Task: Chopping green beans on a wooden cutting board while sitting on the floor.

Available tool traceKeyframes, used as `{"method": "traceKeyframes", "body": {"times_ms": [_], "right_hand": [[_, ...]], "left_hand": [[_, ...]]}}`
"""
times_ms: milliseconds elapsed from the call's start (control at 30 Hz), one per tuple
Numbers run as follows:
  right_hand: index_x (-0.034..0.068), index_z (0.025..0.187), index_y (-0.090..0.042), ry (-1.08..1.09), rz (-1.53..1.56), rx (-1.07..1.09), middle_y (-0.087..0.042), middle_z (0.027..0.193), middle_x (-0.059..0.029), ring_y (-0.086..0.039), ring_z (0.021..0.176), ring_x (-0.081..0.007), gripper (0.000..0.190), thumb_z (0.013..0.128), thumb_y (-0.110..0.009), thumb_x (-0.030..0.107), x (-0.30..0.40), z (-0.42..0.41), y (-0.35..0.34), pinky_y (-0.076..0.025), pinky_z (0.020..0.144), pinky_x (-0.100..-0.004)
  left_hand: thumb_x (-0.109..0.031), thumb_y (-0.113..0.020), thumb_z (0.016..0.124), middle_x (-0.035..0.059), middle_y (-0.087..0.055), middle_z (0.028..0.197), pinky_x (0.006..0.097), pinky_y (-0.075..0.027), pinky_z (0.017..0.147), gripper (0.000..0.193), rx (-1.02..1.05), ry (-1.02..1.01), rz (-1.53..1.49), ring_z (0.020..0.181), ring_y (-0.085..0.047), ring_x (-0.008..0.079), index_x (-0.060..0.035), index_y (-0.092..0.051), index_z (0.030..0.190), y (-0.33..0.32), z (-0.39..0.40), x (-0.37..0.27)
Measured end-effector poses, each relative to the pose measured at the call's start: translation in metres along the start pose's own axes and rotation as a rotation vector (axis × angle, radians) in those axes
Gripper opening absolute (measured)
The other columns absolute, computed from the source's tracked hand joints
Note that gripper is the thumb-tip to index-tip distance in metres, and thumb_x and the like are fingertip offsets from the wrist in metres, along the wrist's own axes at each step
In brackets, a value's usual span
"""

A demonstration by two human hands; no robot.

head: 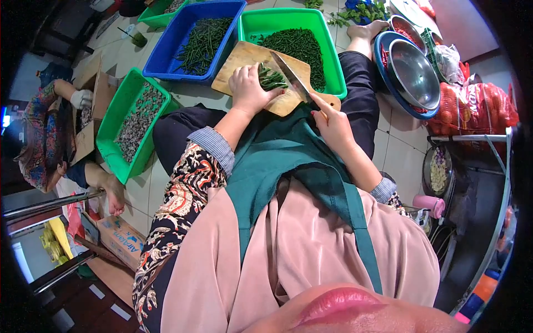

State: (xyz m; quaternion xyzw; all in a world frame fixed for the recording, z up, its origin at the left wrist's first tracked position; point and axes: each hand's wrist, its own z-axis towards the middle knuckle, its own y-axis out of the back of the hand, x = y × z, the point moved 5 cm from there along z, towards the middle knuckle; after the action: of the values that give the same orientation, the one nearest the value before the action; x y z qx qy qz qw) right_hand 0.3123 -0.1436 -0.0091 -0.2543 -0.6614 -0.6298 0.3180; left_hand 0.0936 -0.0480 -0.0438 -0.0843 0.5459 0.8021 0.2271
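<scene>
My left hand (251, 89) presses a bundle of green beans (270, 78) on a wooden cutting board (237, 62). My right hand (332, 125) grips the handle of a kitchen knife (293, 77), whose blade points up and left over the board, just right of the bundle. The board lies partly over the rims of two tubs. The blue plastic tub (160, 52) at the back left holds long green beans (204, 41). The green plastic tub (336, 70) at the back right holds short cut pieces of beans (304, 50).
At the left stands a green tub (110, 154) of small greyish pieces, near another person's gloved hand (81, 99) at a cardboard box (100, 93). Metal bowls (416, 75), a blue basin (379, 83) and a red mesh sack (470, 108) sit at the right. A drink cup (138, 39) stands behind.
</scene>
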Motion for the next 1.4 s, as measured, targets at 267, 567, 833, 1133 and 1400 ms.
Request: {"method": "traceKeyframes", "body": {"times_ms": [267, 567, 833, 1133, 1400], "right_hand": [[0.016, 0.136, -0.054, 0.076, -0.017, -0.021, -0.066, 0.093, -0.0256, -0.066, 0.087, -0.0406, 0.046, 0.091, -0.060, 0.014, 0.005, -0.002, -0.002, -0.052, 0.076, -0.0432], [0.018, 0.137, -0.054, 0.079, -0.033, -0.014, -0.066, 0.090, -0.0258, -0.066, 0.085, -0.0410, 0.046, 0.091, -0.060, 0.015, 0.003, -0.003, -0.006, -0.052, 0.073, -0.0446], [0.020, 0.137, -0.053, 0.149, -0.091, -0.030, -0.066, 0.088, -0.0244, -0.066, 0.081, -0.0394, 0.046, 0.091, -0.060, 0.018, 0.004, -0.004, -0.008, -0.052, 0.072, -0.0458], [0.020, 0.139, -0.052, 0.179, -0.263, -0.012, -0.066, 0.087, -0.0231, -0.066, 0.079, -0.0384, 0.047, 0.092, -0.059, 0.017, 0.007, -0.005, -0.015, -0.053, 0.070, -0.0437], [0.024, 0.143, -0.046, 0.235, -0.428, 0.022, -0.062, 0.077, -0.0162, -0.065, 0.069, -0.0344, 0.050, 0.094, -0.055, 0.019, 0.012, 0.008, -0.029, -0.054, 0.063, -0.0444]], "left_hand": [[-0.051, -0.078, 0.069, 0.0065, -0.059, 0.114, 0.0469, -0.033, 0.096, 0.063, 0.092, -0.049, 0.003, 0.115, -0.048, 0.0267, -0.0085, -0.066, 0.115, -0.012, 0.002, -0.004], [-0.041, -0.078, 0.071, 0.0069, -0.062, 0.107, 0.0456, -0.035, 0.093, 0.052, 0.011, -0.128, -0.118, 0.111, -0.052, 0.0272, -0.0101, -0.064, 0.110, -0.014, -0.001, -0.002], [-0.037, -0.080, 0.069, 0.0082, -0.063, 0.101, 0.0445, -0.037, 0.092, 0.048, -0.021, -0.192, -0.166, 0.104, -0.056, 0.0298, -0.0087, -0.065, 0.104, -0.011, -0.003, -0.003], [-0.018, -0.075, 0.075, 0.0122, -0.065, 0.082, 0.0420, -0.047, 0.078, 0.018, -0.111, -0.253, -0.267, 0.082, -0.061, 0.0319, -0.0017, -0.070, 0.081, -0.002, -0.003, -0.011], [-0.016, -0.075, 0.074, 0.0120, -0.066, 0.080, 0.0421, -0.048, 0.078, 0.017, -0.074, -0.257, -0.263, 0.081, -0.062, 0.0319, -0.0009, -0.069, 0.078, -0.001, -0.002, -0.011]]}}
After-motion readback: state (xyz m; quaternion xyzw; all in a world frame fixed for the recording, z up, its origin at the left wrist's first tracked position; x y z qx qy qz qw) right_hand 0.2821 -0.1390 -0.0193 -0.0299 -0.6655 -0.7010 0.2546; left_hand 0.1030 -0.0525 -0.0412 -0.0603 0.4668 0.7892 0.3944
